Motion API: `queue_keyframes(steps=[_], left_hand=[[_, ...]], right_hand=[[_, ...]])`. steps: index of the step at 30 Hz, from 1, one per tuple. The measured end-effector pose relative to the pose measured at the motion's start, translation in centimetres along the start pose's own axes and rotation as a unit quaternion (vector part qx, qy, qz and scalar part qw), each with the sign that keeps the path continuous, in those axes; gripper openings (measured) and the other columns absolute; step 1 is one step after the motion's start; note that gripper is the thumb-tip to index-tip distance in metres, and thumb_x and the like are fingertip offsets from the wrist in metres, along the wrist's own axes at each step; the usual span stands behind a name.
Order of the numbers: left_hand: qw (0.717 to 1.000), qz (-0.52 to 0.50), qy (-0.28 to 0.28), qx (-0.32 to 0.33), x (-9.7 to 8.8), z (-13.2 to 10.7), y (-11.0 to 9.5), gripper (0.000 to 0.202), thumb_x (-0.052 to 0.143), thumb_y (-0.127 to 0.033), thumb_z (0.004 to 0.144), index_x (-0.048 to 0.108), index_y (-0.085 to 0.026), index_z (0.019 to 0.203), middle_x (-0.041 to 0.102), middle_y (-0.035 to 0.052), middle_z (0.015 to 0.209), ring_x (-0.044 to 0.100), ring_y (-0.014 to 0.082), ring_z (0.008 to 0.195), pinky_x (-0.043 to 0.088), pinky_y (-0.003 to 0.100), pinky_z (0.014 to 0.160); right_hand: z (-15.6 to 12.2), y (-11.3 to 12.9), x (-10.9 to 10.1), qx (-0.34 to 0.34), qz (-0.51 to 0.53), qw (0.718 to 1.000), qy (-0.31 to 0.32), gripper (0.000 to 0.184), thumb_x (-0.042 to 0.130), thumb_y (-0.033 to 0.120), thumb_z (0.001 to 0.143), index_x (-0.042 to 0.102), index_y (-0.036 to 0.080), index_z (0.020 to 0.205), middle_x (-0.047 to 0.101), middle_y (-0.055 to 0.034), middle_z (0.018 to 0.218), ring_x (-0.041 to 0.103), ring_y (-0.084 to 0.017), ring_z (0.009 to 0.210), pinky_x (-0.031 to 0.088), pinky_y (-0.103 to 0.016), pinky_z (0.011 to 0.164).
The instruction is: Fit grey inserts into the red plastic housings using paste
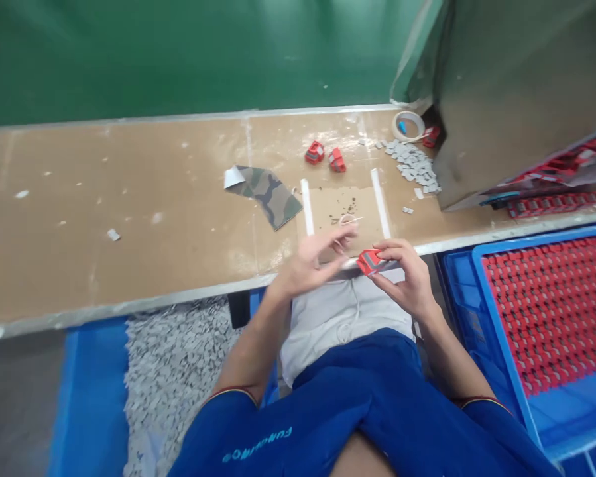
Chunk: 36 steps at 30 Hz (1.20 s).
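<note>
In the head view my right hand (408, 277) pinches a small red plastic part with a grey panel (370, 262) between thumb and fingers, just over the table's front edge. My left hand (322, 260) is beside it on the left, slightly blurred, thumb and fingers apart and pointing toward the part. No object shows clearly in it. A thin pale stick (355, 219) appears just beyond its fingertips; whether they touch it I cannot tell. Two similar red parts, a left one (314, 152) and a right one (337, 160), sit farther back on the table.
Camouflage-patterned cloth (272, 195) lies left of two white tape strips. Small grey pieces (413, 164) are heaped near a tape roll (408, 126). A blue crate (501, 344) at right holds rows of red parts; many grey pieces (178, 364) fill a container below the table.
</note>
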State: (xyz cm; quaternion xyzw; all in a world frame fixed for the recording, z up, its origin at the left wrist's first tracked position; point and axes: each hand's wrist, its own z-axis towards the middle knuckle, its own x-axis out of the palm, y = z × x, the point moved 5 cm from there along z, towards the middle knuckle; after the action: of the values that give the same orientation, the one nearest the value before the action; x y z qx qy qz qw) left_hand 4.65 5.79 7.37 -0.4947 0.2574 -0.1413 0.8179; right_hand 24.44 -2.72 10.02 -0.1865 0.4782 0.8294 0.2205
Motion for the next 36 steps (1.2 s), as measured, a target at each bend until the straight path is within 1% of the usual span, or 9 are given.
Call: queue_keyframes(steps=[4,6,8,11,14,16,19,27,36], left_hand=[[0.986,0.132,-0.093,-0.046,-6.3,8.5,5.1,0.041,0.088,-0.032,0.084,0.073,-0.017,0.119,0.077,0.0033,0.124,0.070,0.0250,0.121,0.058,0.046,0.110],[0.968,0.206,-0.123,-0.076,-7.4,12.5,7.1,0.046,0.094,-0.028,0.075,0.074,-0.013,0.114,0.077,0.0034,0.115,0.070,0.0243,0.112,0.057,0.054,0.113],[0.957,0.224,-0.173,-0.072,-7.2,13.9,6.4,0.040,0.092,-0.027,0.076,0.077,-0.017,0.111,0.078,0.0018,0.107,0.072,0.0204,0.095,0.064,0.051,0.101],[0.972,0.185,-0.143,0.020,-4.6,11.1,0.6,0.026,0.077,-0.030,0.089,0.078,-0.022,0.113,0.082,0.0007,0.103,0.076,0.0189,0.086,0.068,0.040,0.083],[0.996,0.074,0.023,0.050,0.5,6.0,-5.0,0.047,0.077,-0.034,0.093,0.070,-0.028,0.139,0.081,0.0060,0.120,0.079,0.0216,0.092,0.069,0.042,0.087],[0.997,-0.017,0.067,0.039,3.4,3.5,-6.8,0.062,0.083,-0.037,0.089,0.064,-0.028,0.147,0.072,0.0108,0.143,0.079,0.0257,0.110,0.069,0.041,0.094],[0.996,-0.082,0.047,0.009,5.9,1.9,-6.3,0.057,0.079,-0.034,0.094,0.063,-0.027,0.148,0.072,0.0112,0.143,0.074,0.0268,0.125,0.065,0.040,0.105],[0.994,-0.092,-0.051,0.018,4.6,0.6,-4.8,0.042,0.073,-0.039,0.099,0.069,-0.027,0.139,0.078,0.0103,0.132,0.075,0.0261,0.122,0.062,0.042,0.108],[0.995,0.014,-0.029,0.091,3.6,0.5,-5.8,0.037,0.072,-0.036,0.099,0.071,-0.019,0.132,0.078,0.0128,0.119,0.075,0.0230,0.110,0.063,0.037,0.096]], right_hand=[[-1.8,1.9,-5.2,0.017,-0.088,0.994,-0.060,0.025,0.080,0.023,0.090,0.061,0.027,0.107,0.075,-0.0065,0.110,0.074,-0.023,0.101,0.063,-0.039,0.085],[-2.5,2.4,-7.1,0.031,-0.124,0.988,-0.087,0.024,0.079,0.025,0.091,0.060,0.028,0.105,0.075,-0.0052,0.108,0.074,-0.021,0.098,0.062,-0.038,0.083],[-2.8,2.7,-8.1,0.034,-0.143,0.983,-0.114,0.025,0.080,0.025,0.091,0.060,0.029,0.106,0.074,-0.0042,0.108,0.073,-0.021,0.096,0.062,-0.037,0.083],[-2.7,3.1,-8.2,0.017,-0.156,0.977,-0.145,0.027,0.081,0.023,0.091,0.061,0.029,0.108,0.073,-0.0040,0.107,0.072,-0.021,0.095,0.061,-0.037,0.080],[-1.9,3.5,-6.9,-0.007,-0.154,0.977,-0.145,0.026,0.080,0.021,0.092,0.062,0.030,0.108,0.071,-0.0040,0.105,0.070,-0.021,0.094,0.060,-0.036,0.078],[-1.2,3.9,-5.9,-0.024,-0.148,0.980,-0.133,0.024,0.079,0.022,0.093,0.062,0.030,0.108,0.069,-0.0035,0.103,0.070,-0.021,0.093,0.060,-0.036,0.077],[-0.2,4.4,-4.6,-0.050,-0.143,0.982,-0.113,0.021,0.077,0.022,0.095,0.064,0.030,0.109,0.068,-0.0034,0.102,0.069,-0.020,0.094,0.061,-0.036,0.079],[0.2,5.1,-3.8,-0.034,-0.105,0.993,-0.030,0.026,0.072,0.020,0.096,0.070,0.031,0.119,0.074,-0.0072,0.116,0.075,-0.023,0.106,0.064,-0.039,0.089],[0.1,5.4,-2.1,-0.045,-0.152,0.986,-0.042,0.016,0.066,0.008,0.093,0.066,0.023,0.096,0.076,-0.0053,0.096,0.076,-0.018,0.086,0.063,-0.029,0.072]])
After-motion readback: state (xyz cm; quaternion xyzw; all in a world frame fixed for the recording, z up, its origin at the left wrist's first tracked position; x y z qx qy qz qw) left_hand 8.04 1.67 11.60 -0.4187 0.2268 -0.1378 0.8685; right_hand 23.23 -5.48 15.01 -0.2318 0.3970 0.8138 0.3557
